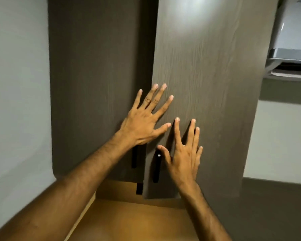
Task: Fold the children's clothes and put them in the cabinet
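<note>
Left hand and right hand flat on the right cabinet door, fingers spread, grip open and empty, door slightly ajar above the wooden counter

Both bare forearms reach forward and upward, the left one entering from the lower left, the right one from the lower middle. The left hand is flat with palm away, its fingers spread wide and pointing up and to the right. The right hand sits just below and right of it, also open, fingers pointing up, thumb stretched toward the left.
</note>
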